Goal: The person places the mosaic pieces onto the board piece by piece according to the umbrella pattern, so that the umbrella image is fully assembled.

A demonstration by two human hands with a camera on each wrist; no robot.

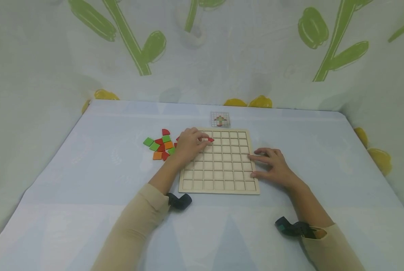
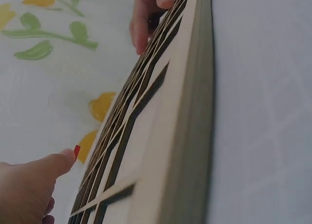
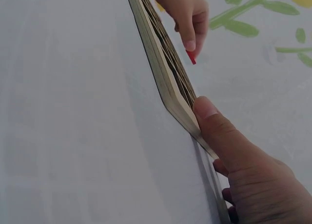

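Observation:
A wooden grid board point(image 1: 218, 175) with rows of square cells lies flat on the table. Over its upper left part, my left hand point(image 1: 189, 144) pinches a small red tile point(image 1: 211, 139) between thumb and fingers. In the right wrist view the red tile point(image 3: 191, 57) is tilted and seems held just above the board, its full shape partly hidden. My right hand point(image 1: 273, 165) rests at the board's right edge with fingers spread, the thumb point(image 3: 207, 109) touching the rim. Left of the board lie several red, green and orange tiles point(image 1: 168, 145), some quarter-round and some square, partly covered by my left hand.
A small pattern card point(image 1: 220, 119) with a coloured figure on a grid lies just beyond the board's far edge. The pale table point(image 1: 96, 158) meets a white, plant-printed backdrop point(image 1: 239, 56) behind. Black wrist devices sit on both forearms.

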